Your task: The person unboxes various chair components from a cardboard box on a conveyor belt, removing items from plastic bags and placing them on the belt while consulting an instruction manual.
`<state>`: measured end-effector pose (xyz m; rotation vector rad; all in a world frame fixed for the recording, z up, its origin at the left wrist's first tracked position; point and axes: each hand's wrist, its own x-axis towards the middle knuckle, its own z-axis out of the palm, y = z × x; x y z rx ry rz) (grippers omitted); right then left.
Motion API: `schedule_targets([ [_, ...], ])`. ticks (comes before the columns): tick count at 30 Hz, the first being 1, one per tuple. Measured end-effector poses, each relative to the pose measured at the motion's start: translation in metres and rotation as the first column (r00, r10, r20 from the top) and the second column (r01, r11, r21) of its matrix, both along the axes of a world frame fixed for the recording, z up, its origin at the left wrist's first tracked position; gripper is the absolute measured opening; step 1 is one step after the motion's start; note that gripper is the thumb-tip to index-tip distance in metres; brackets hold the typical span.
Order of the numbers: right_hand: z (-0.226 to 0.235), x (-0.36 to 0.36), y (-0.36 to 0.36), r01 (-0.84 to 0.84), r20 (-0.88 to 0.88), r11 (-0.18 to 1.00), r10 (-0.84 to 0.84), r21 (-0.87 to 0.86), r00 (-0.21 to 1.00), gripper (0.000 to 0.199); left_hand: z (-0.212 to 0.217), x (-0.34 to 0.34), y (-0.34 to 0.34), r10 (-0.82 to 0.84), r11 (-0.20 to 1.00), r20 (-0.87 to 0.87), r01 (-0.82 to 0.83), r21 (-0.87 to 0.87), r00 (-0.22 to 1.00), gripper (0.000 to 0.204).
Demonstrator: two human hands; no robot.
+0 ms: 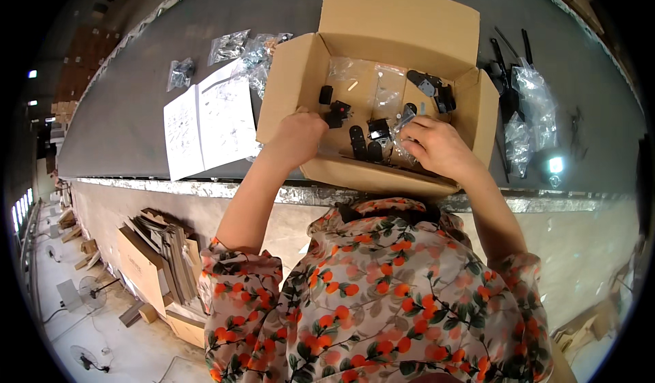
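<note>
“Where is the clear bag (401,129) held?”

“In the carton (290,86), left of the right hand (433,143), seemingly pinched by closed fingertips.”

“The left hand (300,137)?”

“Farther off, at the carton's left side; its grip cannot be told.”

A creased white printed leaflet (226,118) is lying open on the left of the dark tabletop (129,127), with a small clear plastic bag (181,73) resting just beyond it. On the right, crumpled clear plastic wrapping (537,100) is lying beside long black parts (509,103). Lower left, flat cardboard sheets (144,266) are standing on edge, and caged fans (93,291) are occupying the pale floor (65,332).
</note>
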<state>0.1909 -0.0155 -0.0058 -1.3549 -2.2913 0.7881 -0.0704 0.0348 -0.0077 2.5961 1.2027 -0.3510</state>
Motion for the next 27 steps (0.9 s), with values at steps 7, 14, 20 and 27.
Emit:
schedule_targets([
  [7, 0.002, 0.010, -0.008, 0.047, 0.013, 0.998, -0.047, -0.038, 0.999, 0.010, -0.005, 0.003, 0.005, -0.147, 0.986, -0.213, 0.159, 0.041, 0.966, 0.012],
  [14, -0.011, 0.011, 0.001, 0.270, -0.546, 0.853, -0.499, -0.447, 0.672, 0.025, 0.031, 0.021, 0.027, 0.686, 0.587, 0.524, 0.042, -0.809, 0.504, 0.020],
  [20, 0.009, -0.002, 0.013, 0.058, -0.687, 0.777, -0.586, -0.626, 0.430, 0.034, 0.020, 0.041, 0.021, 0.787, 0.381, 0.426, 0.190, -0.905, 0.447, 0.022],
  [27, -0.004, 0.002, 0.022, 0.107, -0.732, 0.809, -0.572, -0.578, 0.370, 0.016, 0.012, 0.059, 0.015, 0.790, 0.324, 0.406, 0.249, -0.913, 0.459, 0.030],
])
